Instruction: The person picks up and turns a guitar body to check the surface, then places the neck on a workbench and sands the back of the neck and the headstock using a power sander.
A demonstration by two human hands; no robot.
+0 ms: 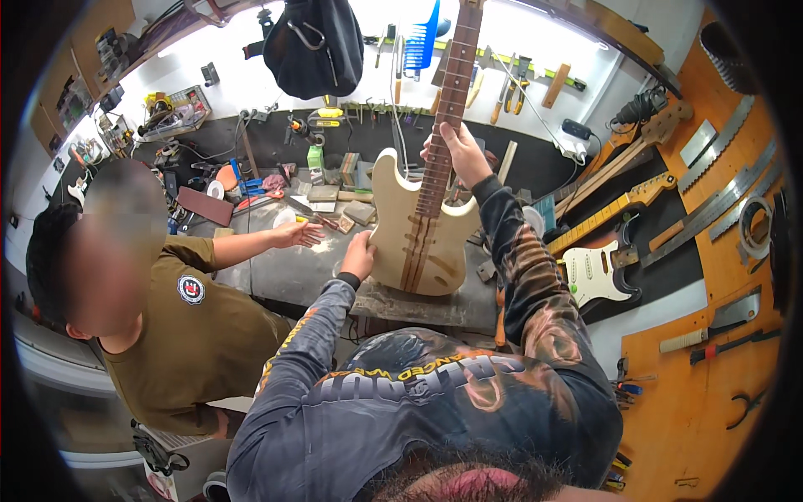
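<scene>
An electric guitar [441,236] with a pale, unfinished body stands upright before me at the bench edge. Dark stripes run down the middle of its body, and its long neck has a dark fretted board pointing away and up. With my right hand [462,156] I grip the neck, fingers wrapped behind it and thumb on its side. My left hand [359,256] is closed on the left edge of the body. Left of the guitar, a co-worker's hand [299,233] reaches over the bench with fingers stretched out, apart from the guitar.
The grey workbench [309,293] carries wood blocks, sanding pieces and scattered tools. A co-worker in a brown shirt [201,335] stands at my left. A black bag [314,50] hangs ahead. To the right lie a second guitar body [595,274], a maple neck [615,213] and hanging saws [719,142].
</scene>
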